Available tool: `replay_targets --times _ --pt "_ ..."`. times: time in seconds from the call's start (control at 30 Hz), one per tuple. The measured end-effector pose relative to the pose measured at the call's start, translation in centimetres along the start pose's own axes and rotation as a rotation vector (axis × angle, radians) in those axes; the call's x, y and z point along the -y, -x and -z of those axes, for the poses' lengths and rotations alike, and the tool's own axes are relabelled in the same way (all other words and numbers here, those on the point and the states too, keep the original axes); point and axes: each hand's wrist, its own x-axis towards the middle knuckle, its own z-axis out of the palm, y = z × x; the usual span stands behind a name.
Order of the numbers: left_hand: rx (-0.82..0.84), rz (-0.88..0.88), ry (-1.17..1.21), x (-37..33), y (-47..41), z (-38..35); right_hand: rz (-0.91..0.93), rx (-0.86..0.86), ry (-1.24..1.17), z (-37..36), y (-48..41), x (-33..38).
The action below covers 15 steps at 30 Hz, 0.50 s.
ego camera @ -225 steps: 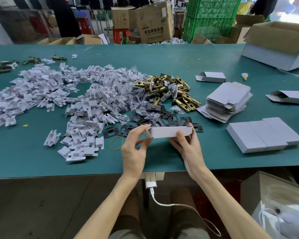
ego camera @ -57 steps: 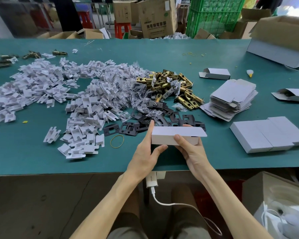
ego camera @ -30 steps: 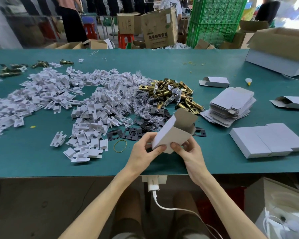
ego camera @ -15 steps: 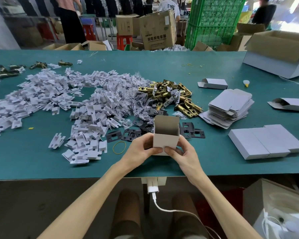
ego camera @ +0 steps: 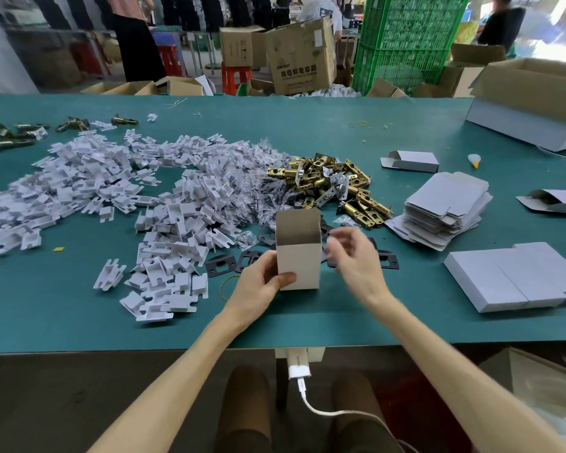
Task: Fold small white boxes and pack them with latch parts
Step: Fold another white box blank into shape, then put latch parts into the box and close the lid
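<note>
A small white box stands upright with its top open, its flap raised at the back. My left hand grips its lower left corner, thumb across the front. My right hand hovers just right of the box, blurred, fingers loosely curled and holding nothing. Behind the box lie black strike plates and a heap of brass latch bolts. A wide spread of white plastic inserts covers the left of the green table.
A stack of flat box blanks sits to the right, with closed white boxes in front of it. Two part-folded boxes lie further back. A large carton stands far right. A yellow rubber band lies by my left hand.
The box was turned from lying flat to standing upright with its top open. My right hand has let go of it and moved off to the right.
</note>
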Motion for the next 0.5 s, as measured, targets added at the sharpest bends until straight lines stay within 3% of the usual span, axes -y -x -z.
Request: replay_targets --times 0.1,0.27,0.37,0.5 --pt "-0.018 0.031 0.058 0.1 -0.2 0.0 0.063 -0.001 0.214 -1.0 -5.5 1.9" --pt "-0.035 0.036 0.091 0.3 -0.7 0.3 -0.046 0.278 0.684 -4.1 -11.4 3.3" --pt "-0.018 0.04 0.093 0.4 -0.7 0.4 -0.115 0.331 0.781 -5.1 -11.9 3.5" --pt "-0.01 0.048 0.095 0.6 -0.8 0.4 -0.056 0.292 0.82 -4.7 -11.4 3.8"
